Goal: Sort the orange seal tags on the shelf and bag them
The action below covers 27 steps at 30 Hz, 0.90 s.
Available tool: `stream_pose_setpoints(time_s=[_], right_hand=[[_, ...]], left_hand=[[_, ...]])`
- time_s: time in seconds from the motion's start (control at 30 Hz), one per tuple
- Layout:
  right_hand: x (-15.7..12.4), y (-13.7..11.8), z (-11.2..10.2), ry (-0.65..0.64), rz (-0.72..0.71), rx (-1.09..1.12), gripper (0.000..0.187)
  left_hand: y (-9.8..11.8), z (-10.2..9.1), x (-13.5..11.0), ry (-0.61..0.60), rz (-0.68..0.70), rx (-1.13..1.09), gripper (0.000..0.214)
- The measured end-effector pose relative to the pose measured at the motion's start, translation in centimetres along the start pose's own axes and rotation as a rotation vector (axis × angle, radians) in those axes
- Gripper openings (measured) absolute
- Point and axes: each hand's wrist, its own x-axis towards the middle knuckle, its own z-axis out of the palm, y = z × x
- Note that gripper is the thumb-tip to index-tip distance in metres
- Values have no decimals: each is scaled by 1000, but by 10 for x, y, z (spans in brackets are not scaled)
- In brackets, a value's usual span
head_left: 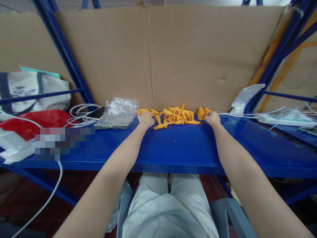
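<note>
A heap of orange T-shaped plastic handles [177, 114], some showing hollow round ends, lies at the back of the blue shelf. At the heap's left end, my left hand [146, 119] is palm down, fingers stretched forward against a few orange handles [145, 110]; its fingertips are partly hidden. Right of the heap, a small separate group of orange handles [201, 113] stands close together. My right hand [212, 117] is closed at the right side of this group, its fingers around an orange handle that is mostly hidden.
Cardboard [188, 56] walls off the back of the blue shelf [177, 152]. On the left are clear plastic bags [121, 110], a phone [97, 113], coiled white cable [76, 114], a red bag [39, 124] and a canvas bag [49, 91]. A white power strip [284, 119] lies right.
</note>
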Motion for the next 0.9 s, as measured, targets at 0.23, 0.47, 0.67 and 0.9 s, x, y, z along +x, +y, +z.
stream_pose_setpoints(time_s=[0.23,0.47,0.67,0.9], right_hand=[[-5,-4,-3,3,16,-1,31],[-5,-4,-4,30,39,10,31],[-3,-16,-8,170,-5,98,30],[-11,-45,-22,268,-199,194,29]], left_hand=[[14,4,2,-216,290,-204,34],[16,4,2,-280,342,-323,26],[12,8,5,-179,255,-271,21],[11,-2,-1,-55,75,-190,26]])
